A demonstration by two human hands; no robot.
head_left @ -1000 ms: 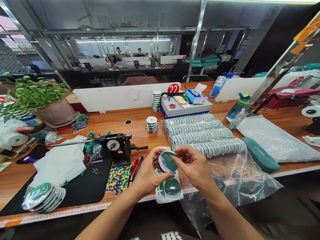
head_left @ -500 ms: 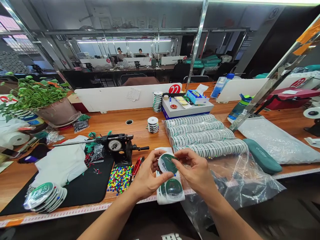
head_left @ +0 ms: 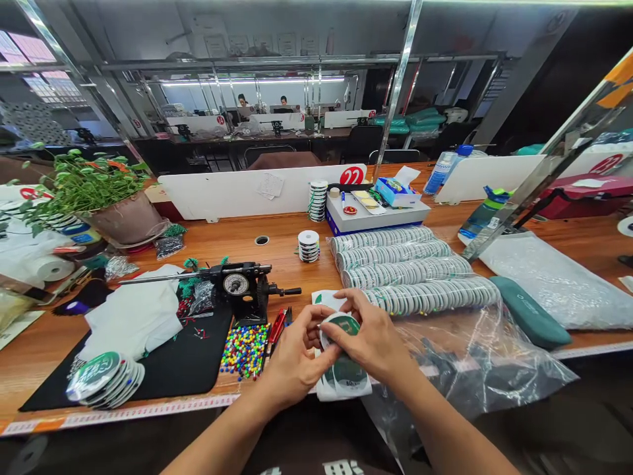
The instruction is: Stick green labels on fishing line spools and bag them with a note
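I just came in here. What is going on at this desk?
A person holds a round green label between the left hand and the right hand. Under the hands, a sheet of more labels lies at the edge of the wooden desk. Behind them, rows of green-and-white spools lie on the desk. To the left, a stack of labelled spools sits on a black mat.
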